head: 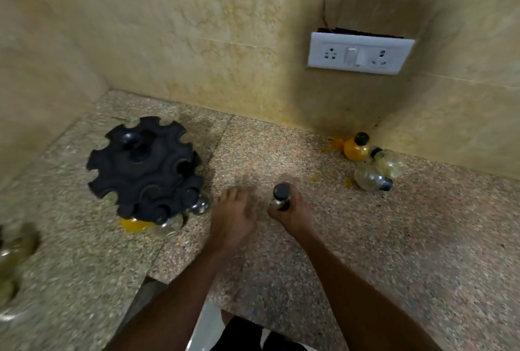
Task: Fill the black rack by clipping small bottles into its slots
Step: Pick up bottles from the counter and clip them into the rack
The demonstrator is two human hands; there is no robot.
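The black rack (143,167), round with notched slots around its rim, stands on the granite counter (281,252) at the left. Small bottles hang clipped along its near edge, among them an orange one (133,224) and clear ones (201,204). My right hand (289,210) is closed around a small black-capped bottle (281,196), held upright to the right of the rack. Just left of it, my left hand (233,215) hovers with fingers apart and holds nothing. Both hands are motion-blurred.
At the back right corner lie an upright orange bottle (356,148) and two clear bottles (374,174) on their sides, beside orange powder stains. A white socket plate (360,53) is on the wall. Blurred bottles (14,249) sit at the far left edge.
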